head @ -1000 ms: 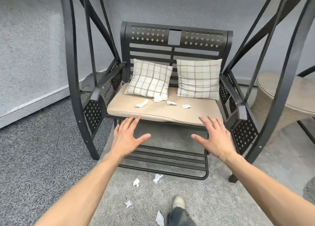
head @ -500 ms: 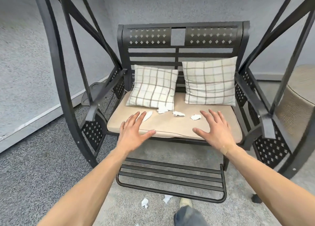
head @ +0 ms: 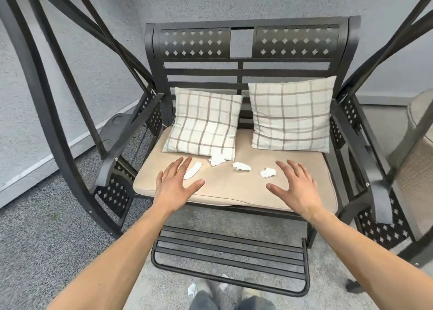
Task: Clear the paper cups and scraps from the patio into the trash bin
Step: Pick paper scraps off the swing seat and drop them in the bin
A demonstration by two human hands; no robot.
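Several white paper scraps lie on the beige seat cushion [head: 304, 188] of a black metal swing bench. A flat strip [head: 192, 170] lies just beyond my left hand's fingertips. A crumpled scrap [head: 216, 159] sits against the left pillow, another crumpled scrap [head: 241, 166] lies mid-seat, and a third [head: 267, 172] lies left of my right hand. My left hand [head: 177, 183] and my right hand [head: 294, 186] hover over the cushion's front, fingers spread, holding nothing. One more scrap [head: 191, 291] lies on the floor by my feet. No cup or trash bin is in view.
Two plaid pillows [head: 203, 122] [head: 291, 114] lean on the bench back [head: 253, 42]. Armrests [head: 127, 143] [head: 365, 155] flank the seat, and a slatted footrest [head: 230, 260] juts out below it. Slanted frame bars [head: 44, 113] stand at both sides. A wicker table [head: 419, 150] is at the right.
I have moved closer to the bench. Both hands have advanced over the cushion toward the scraps, still spread and empty. The floor scraps have mostly dropped out of view.
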